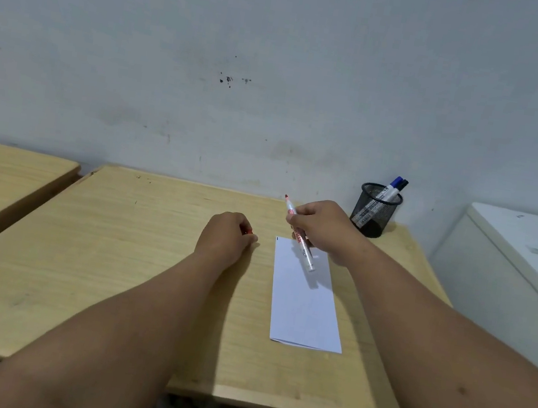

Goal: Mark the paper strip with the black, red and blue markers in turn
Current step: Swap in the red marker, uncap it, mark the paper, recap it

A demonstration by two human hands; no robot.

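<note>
Pale wood is forming the top of the desk [136,254] where a white paper strip [305,305] is lying flat, right of centre, its long side running from near to far. A small black mark is sitting at the strip's far left corner. The right hand [323,228] is hovering over the far end of the strip, fingers grasping a white-barrelled red marker [300,239] around its middle. The marker's uncapped red tip is pointing up and away toward the wall, while its back end is hanging above the paper. The left hand [226,236] is resting on the desk just left of the strip, fingers clenched around a small red object [248,232], probably the marker's cap, mostly hidden. At the far right, near the wall, a black mesh pen cup [374,210] is holding 2 markers, a blue-capped one [389,190] and a black-capped one [402,184], well apart from both hands.
</note>
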